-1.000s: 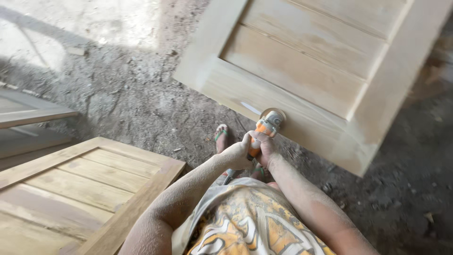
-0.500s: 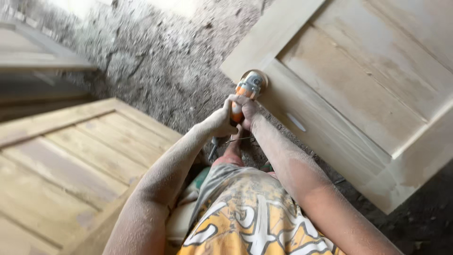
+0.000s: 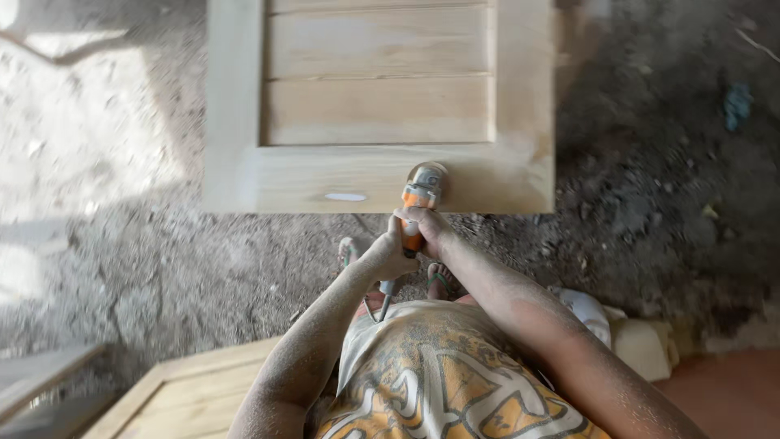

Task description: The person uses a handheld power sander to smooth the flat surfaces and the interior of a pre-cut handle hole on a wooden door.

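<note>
orange angle grinder (image 3: 418, 199), disc on pale door panel (image 3: 374, 175)

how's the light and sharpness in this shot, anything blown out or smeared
Head view: harsh sun bleaches the dirt floor at upper left, nearly washed out; the wooden door panel looks soft with motion blur, edges smeared; hazy dust hangs beside the orange sander; left hand and right hand sit in even shade, fairly sharp.

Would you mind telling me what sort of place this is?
Probably a rough carpentry workshop: a bare wooden door lies over a dirt floor, both hands run a sander on it, and another door waits nearby.
</note>
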